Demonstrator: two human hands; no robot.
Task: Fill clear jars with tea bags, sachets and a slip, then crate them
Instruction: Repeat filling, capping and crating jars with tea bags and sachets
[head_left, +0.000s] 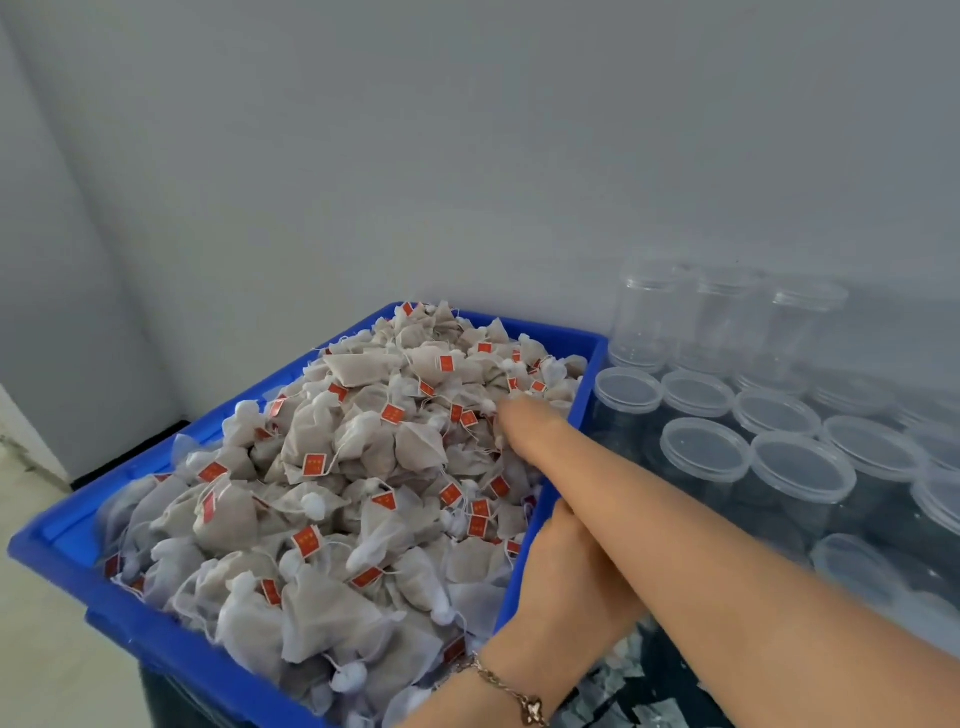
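Jars (802, 467): approx 15, lidded; 1 blue crate (540, 530), teabags (332, 467) uncountable.

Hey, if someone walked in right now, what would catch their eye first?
First, the blue bin on the left, heaped with tea bags bearing red tags. Next, the clear jars with lids crowding the right side, some stacked against the wall. Between them, the right hand reaches into the heap, crossing over the left hand at the bin's rim.

Right hand (519, 423): fingertips are sinking out of sight among the tea bags (332, 467).
Left hand (566, 561): fingers are lying hidden under the crossing right forearm.
Clear jars (779, 441): blurring, running off the right edge.
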